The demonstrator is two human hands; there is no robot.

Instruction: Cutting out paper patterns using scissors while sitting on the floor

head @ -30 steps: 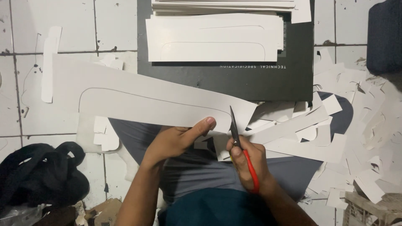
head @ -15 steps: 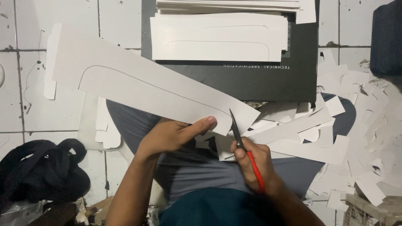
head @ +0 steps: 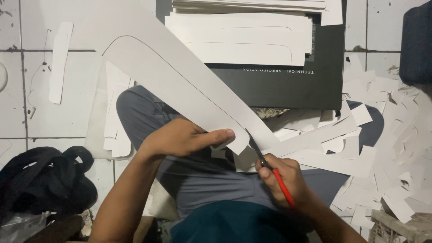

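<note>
Looking down from the head camera, I see the left hand (head: 182, 137) closed in a pinch on a long white card strip (head: 180, 76), thumb stretched flat along its lower end and the other fingers curled underneath. The right hand (head: 285, 177) is wrapped tightly around red-handled scissors (head: 265, 164), the red handle running down past the wrist and the dark blades pointing up and slightly left, their tips meeting the strip's edge just beside the left thumb; I cannot tell how far apart the blades stand. The strip's long axis runs diagonally, from the rounded near end at the hands up and away to the upper left, and a thin pencilled curve follows its outline. Both hands hover over the person's lap in grey trousers (head: 198, 180). Beyond the strip lies a dark flat box (head: 292, 85) carrying a stack of white cut sheets (head: 252, 38). To the right the tiled floor (head: 27, 117) is strewn with white paper offcuts (head: 382, 153). At lower left sits a bundle of black cloth (head: 42, 180).
</note>
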